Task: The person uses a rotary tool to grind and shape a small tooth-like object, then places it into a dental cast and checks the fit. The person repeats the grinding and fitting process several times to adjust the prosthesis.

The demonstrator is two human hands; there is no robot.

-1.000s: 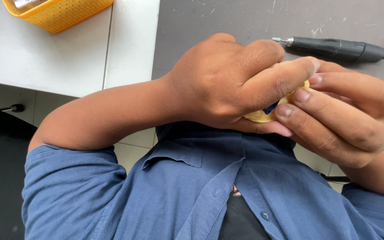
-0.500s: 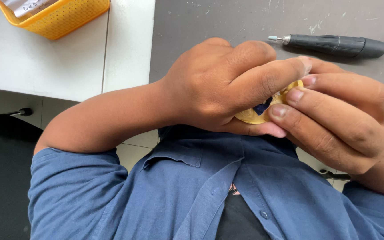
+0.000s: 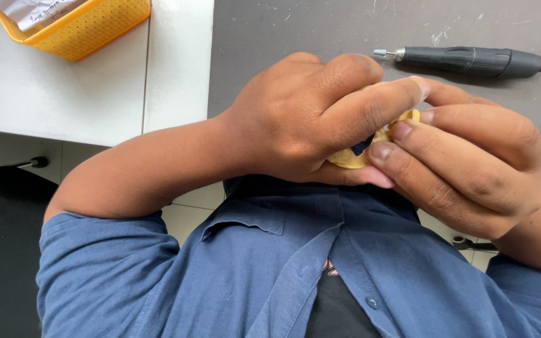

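Observation:
Both of my hands are held close in front of my chest, over the edge of a grey mat. My left hand wraps around a small pale-yellow moulded piece, with its forefinger laid across the top. My right hand pinches the same piece from the right with its fingertips. A small dark blue spot shows between the fingers. Most of the piece is hidden by the fingers.
A black pen-shaped rotary handpiece with a cable lies on the grey mat beyond my hands. A yellow mesh basket with paper in it stands on the white table at the upper left. My blue shirt fills the lower part.
My hands keep their hold on the yellow piece and have hardly moved. The view has shifted slightly, and the basket sits a little further left.

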